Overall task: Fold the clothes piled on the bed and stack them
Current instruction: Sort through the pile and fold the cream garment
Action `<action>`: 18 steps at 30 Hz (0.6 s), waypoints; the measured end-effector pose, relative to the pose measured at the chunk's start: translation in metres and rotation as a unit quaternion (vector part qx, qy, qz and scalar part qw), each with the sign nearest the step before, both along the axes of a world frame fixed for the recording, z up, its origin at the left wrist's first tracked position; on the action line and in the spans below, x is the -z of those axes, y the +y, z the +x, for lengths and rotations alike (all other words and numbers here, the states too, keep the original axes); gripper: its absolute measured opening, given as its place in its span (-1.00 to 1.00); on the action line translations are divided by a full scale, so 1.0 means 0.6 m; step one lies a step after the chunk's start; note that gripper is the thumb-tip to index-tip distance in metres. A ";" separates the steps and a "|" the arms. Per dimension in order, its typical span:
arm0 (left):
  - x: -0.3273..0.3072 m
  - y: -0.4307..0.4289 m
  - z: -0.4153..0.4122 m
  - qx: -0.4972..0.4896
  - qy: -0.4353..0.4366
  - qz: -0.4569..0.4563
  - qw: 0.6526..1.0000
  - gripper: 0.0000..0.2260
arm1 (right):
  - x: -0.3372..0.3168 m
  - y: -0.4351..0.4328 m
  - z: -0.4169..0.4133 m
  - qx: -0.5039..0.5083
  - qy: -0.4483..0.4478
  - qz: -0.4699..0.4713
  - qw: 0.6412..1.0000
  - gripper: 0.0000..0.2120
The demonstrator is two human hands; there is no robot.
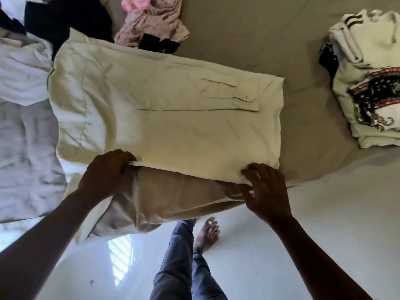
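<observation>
A cream shirt [164, 118] lies spread flat across the bed's near edge, its cuffed sleeve folded across the top. My left hand [108, 172] pinches the shirt's near edge on the left side. At the near right corner, my right hand [267, 191] grips the same edge with fingers curled under the cloth. A stack of folded white garments [368, 83], the top one with a dark printed design, sits at the right of the bed. Unfolded clothes wait at the back left: a pink floral piece [151, 20] and dark garments [65, 18].
The tan bedsheet [270, 35] shows bare between the shirt and the stack. Crumpled white fabric [26, 126] lies at the left. Below the bed edge are the white floor [335, 224], my jeans and a bare foot [205, 234].
</observation>
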State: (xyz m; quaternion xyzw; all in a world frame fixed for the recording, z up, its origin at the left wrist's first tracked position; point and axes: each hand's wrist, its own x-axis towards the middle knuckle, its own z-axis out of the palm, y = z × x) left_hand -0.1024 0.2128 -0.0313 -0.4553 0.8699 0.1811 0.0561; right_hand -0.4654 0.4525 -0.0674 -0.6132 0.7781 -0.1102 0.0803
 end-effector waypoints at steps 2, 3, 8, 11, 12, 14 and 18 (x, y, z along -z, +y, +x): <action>-0.008 -0.009 0.000 0.009 -0.011 0.023 1.000 -0.61 | -0.001 -0.002 -0.015 0.013 -0.009 -0.022 1.000 -0.74; -0.013 -0.015 -0.002 0.012 -0.012 0.030 0.999 -0.60 | -0.007 -0.008 -0.022 0.044 -0.028 -0.033 0.998 -0.76; -0.057 -0.080 -0.041 0.023 -0.051 0.067 0.996 -0.54 | -0.063 -0.082 -0.074 0.212 -0.237 -0.015 0.948 -0.87; -0.074 -0.141 -0.076 0.019 -0.070 0.081 0.994 -0.50 | -0.067 -0.151 -0.118 0.261 -0.244 0.015 0.934 -0.93; -0.076 -0.164 -0.092 0.013 -0.079 0.082 0.993 -0.55 | -0.064 -0.177 -0.131 0.279 -0.252 0.020 0.926 -0.94; -0.074 -0.211 -0.126 0.008 -0.111 0.083 0.990 -0.63 | -0.053 -0.223 -0.155 0.313 -0.273 0.014 0.910 -0.84; -0.047 -0.285 -0.178 0.000 -0.117 0.080 0.990 -0.63 | -0.025 -0.285 -0.187 0.380 -0.279 -0.003 0.882 -0.78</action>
